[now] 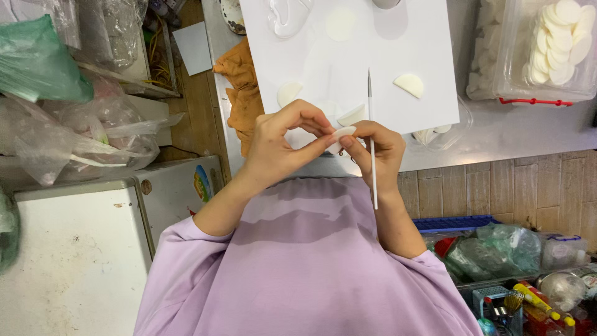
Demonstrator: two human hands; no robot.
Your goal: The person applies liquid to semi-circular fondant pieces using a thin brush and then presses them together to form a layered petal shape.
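White, thin, and it looks light and bendy: the small disc (341,134) sits mid-frame, pinched at its edges by our left hand (277,142) and right hand (379,149), which also grips a slim stick tool (371,140). Edge holds seem safest. White sheet (429,37) lies above.

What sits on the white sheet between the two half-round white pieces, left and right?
Head view: between the left half-round piece and the right one on the white sheet stands the thin white stick, with a white wedge piece beside it.
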